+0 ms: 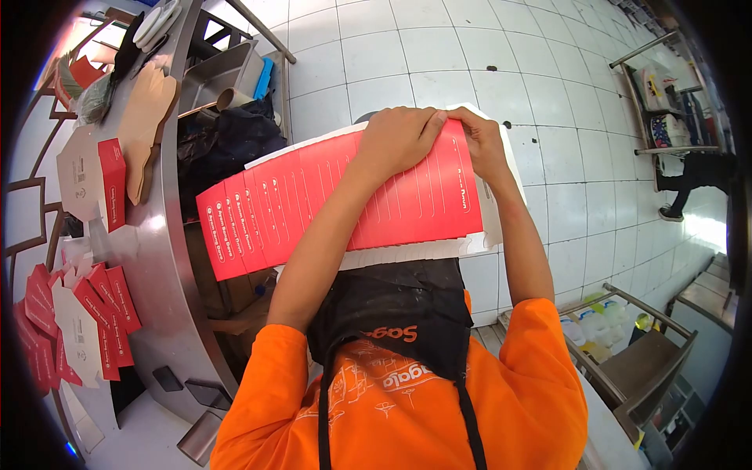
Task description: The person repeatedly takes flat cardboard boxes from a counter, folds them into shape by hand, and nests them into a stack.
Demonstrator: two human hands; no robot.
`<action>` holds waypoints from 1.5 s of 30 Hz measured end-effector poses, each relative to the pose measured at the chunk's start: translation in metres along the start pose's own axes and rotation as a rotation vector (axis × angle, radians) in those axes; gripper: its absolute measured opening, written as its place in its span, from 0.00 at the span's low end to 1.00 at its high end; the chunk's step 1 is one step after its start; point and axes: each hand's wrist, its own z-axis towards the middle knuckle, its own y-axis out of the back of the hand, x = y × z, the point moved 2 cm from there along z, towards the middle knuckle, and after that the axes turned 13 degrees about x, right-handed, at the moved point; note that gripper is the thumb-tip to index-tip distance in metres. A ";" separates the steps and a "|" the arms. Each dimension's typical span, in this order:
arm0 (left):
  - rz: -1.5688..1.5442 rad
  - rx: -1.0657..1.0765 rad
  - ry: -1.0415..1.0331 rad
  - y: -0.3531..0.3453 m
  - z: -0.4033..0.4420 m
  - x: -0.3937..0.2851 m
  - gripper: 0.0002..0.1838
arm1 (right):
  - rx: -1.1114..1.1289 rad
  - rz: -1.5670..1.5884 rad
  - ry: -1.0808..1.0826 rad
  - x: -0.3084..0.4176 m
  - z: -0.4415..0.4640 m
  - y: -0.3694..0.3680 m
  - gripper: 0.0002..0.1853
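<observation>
A long stack of overlapping red-and-white folded cardboard boxes (313,204) lies across in front of my body, red printed faces up. My left hand (398,139) presses on its top near the right end, with the fingers bent over the far edge. At the far right corner, my right hand (479,141) grips the end of the stack, its thumb and fingers close to the left thumb. White inner sides of the boxes show along both long edges and behind my right hand. Some of my fingertips are hidden by the cardboard.
To the left stands a steel table (149,251) with more red-and-white box blanks (86,313), brown cardboard pieces (149,117) and dark phone-like objects (207,393). Beyond it is a metal basin (223,74). On the right are metal racks (619,337) and a person's leg (689,180).
</observation>
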 end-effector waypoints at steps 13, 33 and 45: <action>0.236 0.012 -0.161 -0.004 -0.085 -0.050 0.52 | -0.027 0.137 -0.150 0.016 -0.091 0.007 0.32; 0.019 -0.063 -0.230 -0.039 -0.118 -0.044 0.57 | -0.060 0.174 -0.311 -0.028 -0.160 -0.038 0.32; 0.463 -0.381 1.215 0.306 -0.350 0.241 0.29 | -0.115 0.138 -0.170 0.036 -0.068 0.008 0.29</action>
